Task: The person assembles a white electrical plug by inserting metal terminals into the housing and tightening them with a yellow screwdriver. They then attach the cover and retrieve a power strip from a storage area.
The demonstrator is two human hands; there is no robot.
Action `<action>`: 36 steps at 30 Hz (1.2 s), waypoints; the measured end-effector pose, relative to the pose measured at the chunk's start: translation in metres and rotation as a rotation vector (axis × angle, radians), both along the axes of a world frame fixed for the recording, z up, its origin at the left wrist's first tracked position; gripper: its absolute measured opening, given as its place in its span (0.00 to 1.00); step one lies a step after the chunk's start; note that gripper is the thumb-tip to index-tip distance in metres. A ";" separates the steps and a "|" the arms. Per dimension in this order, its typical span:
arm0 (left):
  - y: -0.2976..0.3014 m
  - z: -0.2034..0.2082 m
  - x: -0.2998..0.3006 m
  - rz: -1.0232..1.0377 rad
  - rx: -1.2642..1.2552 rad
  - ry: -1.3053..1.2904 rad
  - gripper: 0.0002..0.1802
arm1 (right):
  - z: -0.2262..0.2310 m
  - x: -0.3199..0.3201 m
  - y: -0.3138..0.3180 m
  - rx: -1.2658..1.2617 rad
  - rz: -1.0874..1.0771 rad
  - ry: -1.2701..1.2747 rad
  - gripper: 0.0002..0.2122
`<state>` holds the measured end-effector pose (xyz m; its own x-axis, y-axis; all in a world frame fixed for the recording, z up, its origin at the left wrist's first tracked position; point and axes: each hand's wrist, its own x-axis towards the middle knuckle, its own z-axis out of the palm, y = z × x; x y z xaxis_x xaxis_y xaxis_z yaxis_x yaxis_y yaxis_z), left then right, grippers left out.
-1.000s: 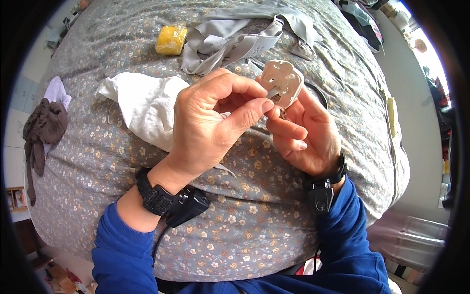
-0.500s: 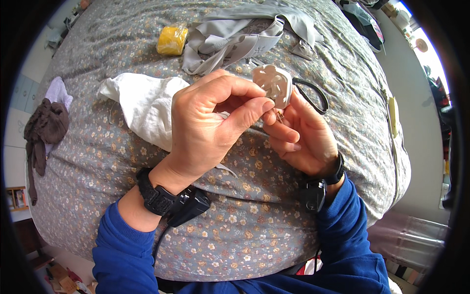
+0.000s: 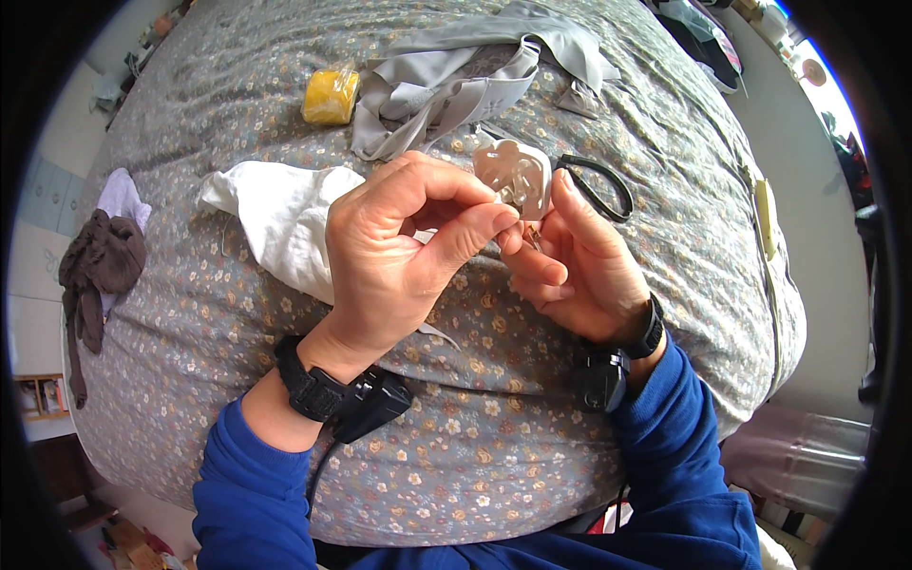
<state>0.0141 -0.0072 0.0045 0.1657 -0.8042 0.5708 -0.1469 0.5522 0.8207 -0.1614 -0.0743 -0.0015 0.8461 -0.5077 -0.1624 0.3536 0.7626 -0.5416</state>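
Observation:
My right hand [image 3: 591, 271] is closed on a small pale, flat piece with rounded corners and cut-out shapes [image 3: 515, 169], which stands tilted above its fingertips. A tiny gold-coloured bit shows by those fingers, too small to name. Against the lower left edge of the piece, the thumb and forefinger of my left hand [image 3: 389, 247] are pinched together; what lies between them is hidden. Behind my left hand a white cloth [image 3: 280, 223] is spread on the flowered bed cover [image 3: 494, 437].
Beyond my hands lie a crumpled grey garment [image 3: 446, 90] and a yellow block in clear wrapping [image 3: 331, 97]. A black looped strap [image 3: 613, 195] rests right of the pale piece. Brown cloth [image 3: 103, 252] hangs at the left edge. Each wrist wears a black strapped device [image 3: 375, 404].
Both hands and the pale piece have shifted slightly left and down in the picture, while the surroundings have also moved a little. The grip of both hands looks the same.

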 end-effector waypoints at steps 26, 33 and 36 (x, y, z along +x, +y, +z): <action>-0.002 -0.003 -0.001 0.207 -0.285 -0.267 0.13 | -0.001 0.002 0.001 -0.041 0.053 0.014 0.24; -0.001 -0.006 -0.003 0.225 -0.215 -0.230 0.14 | -0.003 0.001 0.000 -0.053 0.014 -0.018 0.23; -0.001 -0.006 -0.004 0.224 -0.188 -0.225 0.14 | -0.002 0.001 0.002 -0.032 -0.051 0.012 0.23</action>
<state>0.0099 -0.0087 -0.0014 0.1793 -0.6396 0.7475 -0.4464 0.6242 0.6412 -0.1606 -0.0724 -0.0036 0.8173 -0.5550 -0.1549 0.3850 0.7260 -0.5699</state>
